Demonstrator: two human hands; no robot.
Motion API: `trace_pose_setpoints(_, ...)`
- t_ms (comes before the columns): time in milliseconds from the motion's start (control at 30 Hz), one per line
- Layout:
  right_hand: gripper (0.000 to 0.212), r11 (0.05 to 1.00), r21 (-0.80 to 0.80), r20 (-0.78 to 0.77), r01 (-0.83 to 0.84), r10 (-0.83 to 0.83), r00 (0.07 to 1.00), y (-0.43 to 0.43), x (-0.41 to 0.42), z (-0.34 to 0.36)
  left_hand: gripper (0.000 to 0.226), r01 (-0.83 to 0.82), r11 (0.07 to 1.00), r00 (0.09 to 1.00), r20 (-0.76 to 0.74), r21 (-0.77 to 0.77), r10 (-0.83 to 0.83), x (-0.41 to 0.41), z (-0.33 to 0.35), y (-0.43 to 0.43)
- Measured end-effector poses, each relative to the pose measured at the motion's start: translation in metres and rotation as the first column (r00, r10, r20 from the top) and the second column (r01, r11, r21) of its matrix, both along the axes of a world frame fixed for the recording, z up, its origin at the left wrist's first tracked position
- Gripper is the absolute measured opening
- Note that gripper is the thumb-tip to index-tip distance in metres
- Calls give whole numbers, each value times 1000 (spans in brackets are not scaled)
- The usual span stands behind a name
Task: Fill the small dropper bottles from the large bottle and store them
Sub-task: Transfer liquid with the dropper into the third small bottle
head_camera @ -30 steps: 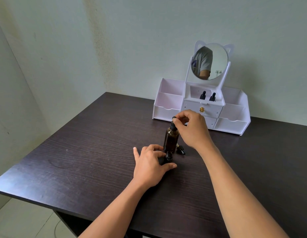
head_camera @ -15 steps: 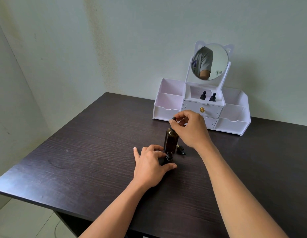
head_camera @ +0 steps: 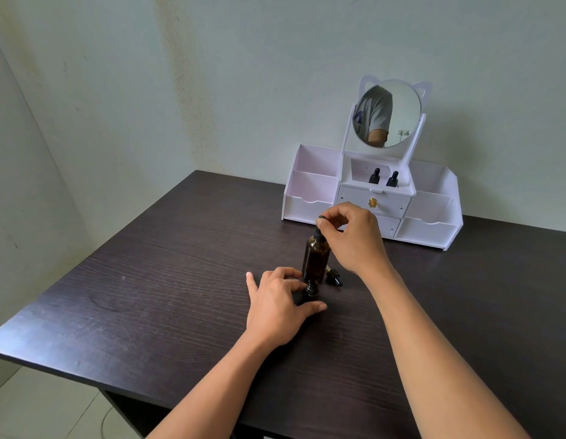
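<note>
At the middle of the desk: large bottle, amber, upright, dropper bulb pinched by right grip; small dropper bottle just in front, uncapped, clasped by left grip. Two more small bottles stored in white organiser. Likely glass: light, smooth, breakable; hold round the body. No legible label or writing.

The large bottle stands upright near the middle of the bench. The small bottle is just before it, and a loose dropper cap lies just right of both. The left hand rests on the bench, wrapped round the small bottle from its left. The right hand is above the large bottle, at the dropper in its neck. Behind, by the wall, stands an organizer, with a mirror on top and two dropper bottles side by side in its upper middle compartment.
</note>
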State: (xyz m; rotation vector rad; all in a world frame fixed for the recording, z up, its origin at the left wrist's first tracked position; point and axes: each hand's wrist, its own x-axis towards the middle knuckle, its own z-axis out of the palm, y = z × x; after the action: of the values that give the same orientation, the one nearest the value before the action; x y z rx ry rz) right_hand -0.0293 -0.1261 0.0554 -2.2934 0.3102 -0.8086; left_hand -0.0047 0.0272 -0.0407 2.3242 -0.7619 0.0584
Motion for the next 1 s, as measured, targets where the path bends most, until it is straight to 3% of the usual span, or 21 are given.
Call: trace_pose_setpoints(1000, 4, 999, 36, -8, 14, -13, 1000, -1, 0, -1, 57, 6, 1000, 1000, 4, 10, -6, 0, 1, 0)
